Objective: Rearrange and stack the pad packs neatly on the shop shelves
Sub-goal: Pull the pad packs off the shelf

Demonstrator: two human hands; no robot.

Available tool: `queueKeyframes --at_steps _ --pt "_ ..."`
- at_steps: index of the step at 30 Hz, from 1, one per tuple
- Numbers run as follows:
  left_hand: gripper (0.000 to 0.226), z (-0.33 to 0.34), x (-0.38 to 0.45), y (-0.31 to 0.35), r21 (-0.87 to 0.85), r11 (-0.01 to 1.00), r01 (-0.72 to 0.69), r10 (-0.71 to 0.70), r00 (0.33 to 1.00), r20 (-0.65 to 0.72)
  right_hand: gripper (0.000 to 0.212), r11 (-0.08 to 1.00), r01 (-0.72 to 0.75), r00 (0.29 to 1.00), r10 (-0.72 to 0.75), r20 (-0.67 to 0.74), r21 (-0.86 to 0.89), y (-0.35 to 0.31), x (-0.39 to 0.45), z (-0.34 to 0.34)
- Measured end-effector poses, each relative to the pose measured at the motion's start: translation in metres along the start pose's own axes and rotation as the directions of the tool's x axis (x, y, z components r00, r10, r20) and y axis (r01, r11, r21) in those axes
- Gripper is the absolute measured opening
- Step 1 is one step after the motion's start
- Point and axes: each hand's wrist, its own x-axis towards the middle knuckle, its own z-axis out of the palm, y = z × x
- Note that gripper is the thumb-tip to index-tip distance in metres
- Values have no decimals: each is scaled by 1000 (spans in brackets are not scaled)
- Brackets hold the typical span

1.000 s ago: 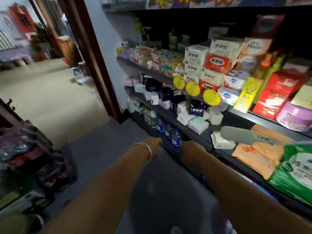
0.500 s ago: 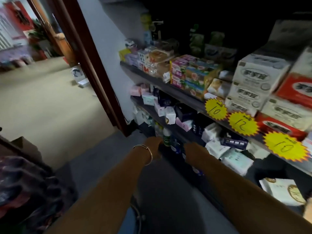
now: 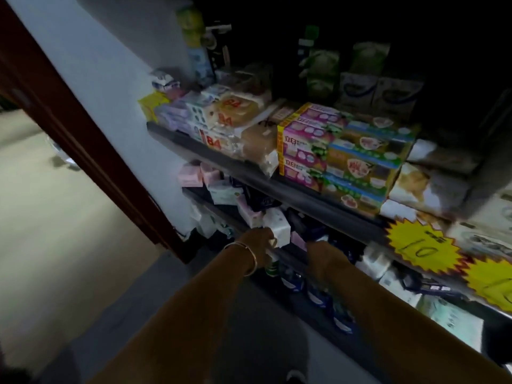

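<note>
Two arms in brown sleeves reach from the bottom edge toward the lower shelf (image 3: pixel 221 202) of a dark shop rack. Left of them stands one dark red door frame (image 3: pixel 83 139), with pale floor beyond it.

The left hand (image 3: pixel 259 239), with one thin bangle (image 3: pixel 248 254) on its wrist, has its fingers against the lower corner of a white pad pack (image 3: pixel 278 227) that stands tilted at the front of that shelf. It seems to pinch the pack, though blur hides how the fingers close. Just left of this pack leans one pink-and-white pack (image 3: pixel 248 213). Farther left on the same shelf lie two pink packs (image 3: pixel 195 173) and one white-and-green pack (image 3: pixel 224 192).

The right hand (image 3: pixel 322 254) sits just right of the white pack, at the shelf edge; shadow covers its fingers, so whether it holds anything cannot be told. Behind it lie dark packs too dim to count.

On the upper shelf (image 3: pixel 277 180) stand stacked pink boxes (image 3: pixel 304 145) and, just beside them, green-and-yellow boxes (image 3: pixel 363 164). Two yellow starburst price tags (image 3: pixel 422 246) hang at the right; the nearer reads 10, and the second is cut off by the frame edge. The rack's top is lost in darkness.
</note>
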Motion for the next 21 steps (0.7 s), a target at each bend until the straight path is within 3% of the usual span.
queueKeyframes --at_steps 2,6,10,15,21 --pt "55 -6 26 -15 38 999 -12 12 1000 9 63 1000 -4 1000 4 4 15 -6 30 -7" --pt "54 -17 61 -47 66 998 -17 15 999 38 44 999 -31 999 31 10 32 -26 72 -10" --pt "52 -32 93 -68 24 999 -45 45 999 -1 40 997 -70 997 71 -29 32 -44 104 -14" --pt "47 -41 142 -92 39 978 -204 204 979 -11 51 981 -176 979 183 -88 85 -67 141 -20" --pt "49 -28 188 -134 6 913 -408 408 912 39 45 915 -342 919 373 -127 214 -102 181 -5"
